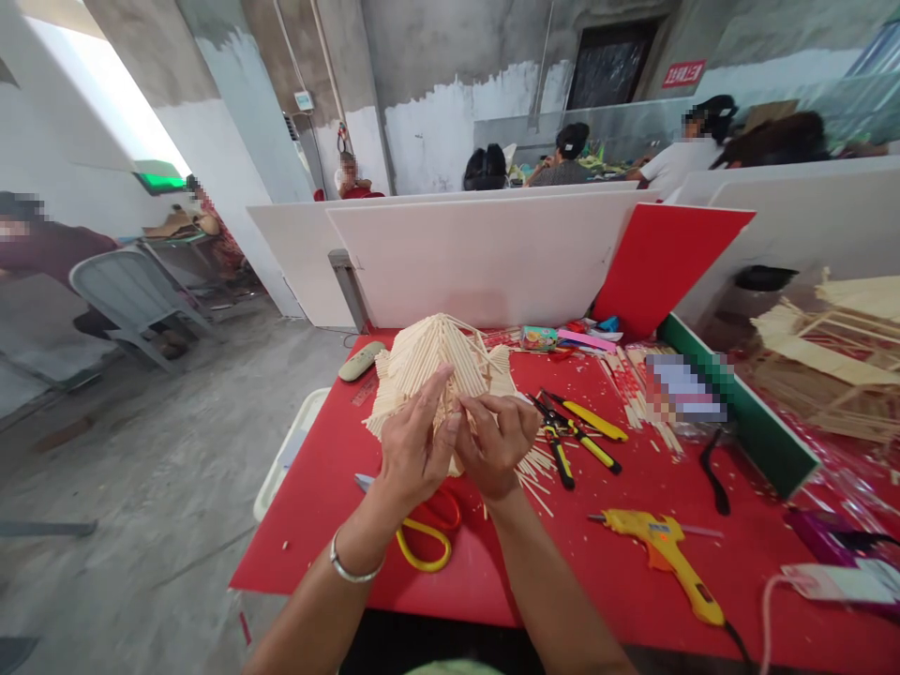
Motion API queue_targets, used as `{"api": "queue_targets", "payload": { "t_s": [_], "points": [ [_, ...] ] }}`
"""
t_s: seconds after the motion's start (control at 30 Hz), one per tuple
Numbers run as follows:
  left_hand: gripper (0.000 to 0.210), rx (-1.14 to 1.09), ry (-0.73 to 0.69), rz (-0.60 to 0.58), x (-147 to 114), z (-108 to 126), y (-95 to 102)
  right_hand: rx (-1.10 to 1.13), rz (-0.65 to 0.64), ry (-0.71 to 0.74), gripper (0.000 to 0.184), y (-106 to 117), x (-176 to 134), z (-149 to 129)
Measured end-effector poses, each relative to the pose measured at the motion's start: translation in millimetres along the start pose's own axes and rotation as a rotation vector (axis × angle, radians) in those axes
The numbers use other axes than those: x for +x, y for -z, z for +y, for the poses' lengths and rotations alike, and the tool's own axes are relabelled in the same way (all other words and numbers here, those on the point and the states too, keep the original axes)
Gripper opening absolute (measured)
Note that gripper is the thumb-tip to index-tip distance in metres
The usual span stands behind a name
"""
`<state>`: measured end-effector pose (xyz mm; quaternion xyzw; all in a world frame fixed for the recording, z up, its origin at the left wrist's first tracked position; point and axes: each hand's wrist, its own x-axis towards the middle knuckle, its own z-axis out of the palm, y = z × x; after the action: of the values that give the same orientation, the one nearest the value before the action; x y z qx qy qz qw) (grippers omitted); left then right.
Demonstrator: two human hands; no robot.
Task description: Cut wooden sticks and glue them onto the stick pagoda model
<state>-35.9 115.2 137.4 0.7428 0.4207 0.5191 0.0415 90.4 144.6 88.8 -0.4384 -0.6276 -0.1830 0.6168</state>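
Note:
A model roof of thin pale wooden sticks (422,352) stands on the red tabletop, its ridge pointing away from me. My left hand (414,445) rests against its near side, fingers stretched along the sticks and thumb close to the right fingertips. Beside it, my right hand (496,436) is closed in a pinch at the front of the model; what lies between the fingertips is too small to make out. Loose sticks (535,469) fan out by the right wrist. Yellow-and-red-handled scissors (426,553) lie below the hands, partly hidden by the left forearm.
Pliers (559,455) and a yellow cutter (594,420) lie right of the model. A yellow glue gun (661,553) rests nearer me. White panels (478,253) border the table's far side; a green board (738,403) stands at right. Other people sit beyond.

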Motion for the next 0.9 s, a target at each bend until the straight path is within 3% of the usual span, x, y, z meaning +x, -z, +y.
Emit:
{"api": "queue_targets", "payload": {
  "t_s": [0.57, 0.8, 0.9],
  "points": [
    [0.051, -0.078, 0.085, 0.016, -2.2, -2.2, -4.3, 0.010, -0.020, 0.046, 0.033, 0.6, 1.1, 5.4],
    [0.050, -0.109, 0.101, 0.015, -0.3, -1.5, -2.7, 0.012, 0.039, 0.033, 0.036, -1.4, 1.4, 4.6],
    [0.046, -0.121, 0.130, 0.077, -2.7, 0.5, -2.1, -0.002, 0.048, 0.042, 0.037, -1.3, 3.2, 3.6]
  ]
}}
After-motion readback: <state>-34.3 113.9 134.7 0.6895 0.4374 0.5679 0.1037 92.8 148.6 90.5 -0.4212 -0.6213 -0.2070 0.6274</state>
